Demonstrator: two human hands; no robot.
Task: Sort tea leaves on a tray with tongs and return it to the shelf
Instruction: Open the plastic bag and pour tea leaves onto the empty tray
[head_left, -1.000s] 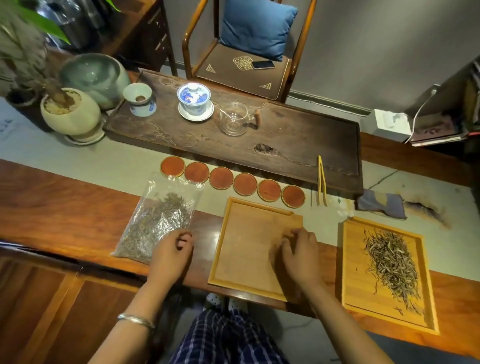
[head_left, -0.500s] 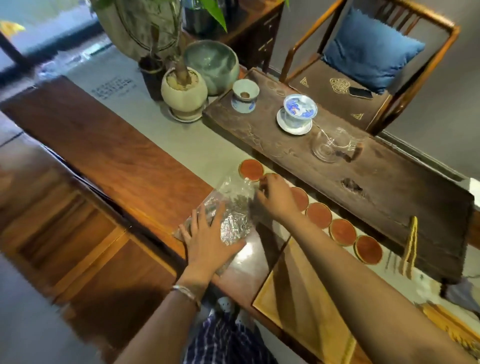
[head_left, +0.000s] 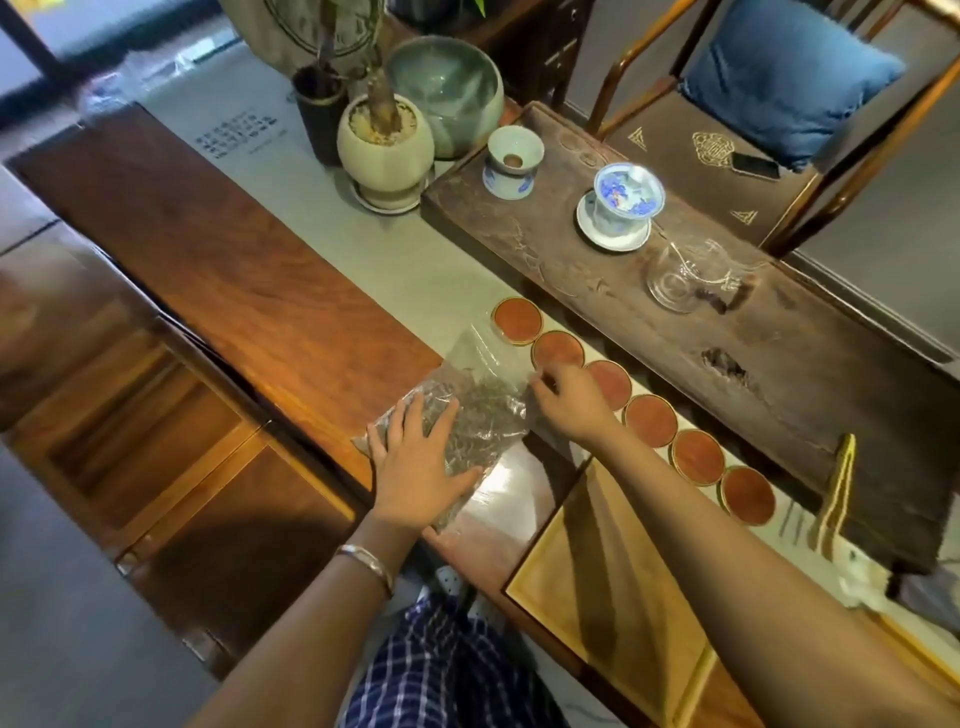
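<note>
Crinkled clear bag of tea leaves (head_left: 467, 415) — left hand (head_left: 415, 467) flat on it, right hand (head_left: 566, 400) pinching its edge.

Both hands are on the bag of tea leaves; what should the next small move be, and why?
Probably lift the bag toward the empty tray. The left hand lies flat on it, the right hand pinches its far edge, and the tongs lie untouched.

left hand (head_left: 423, 475) flat on tea bag (head_left: 467, 415); right hand (head_left: 569, 397) pinching its edge.
</note>
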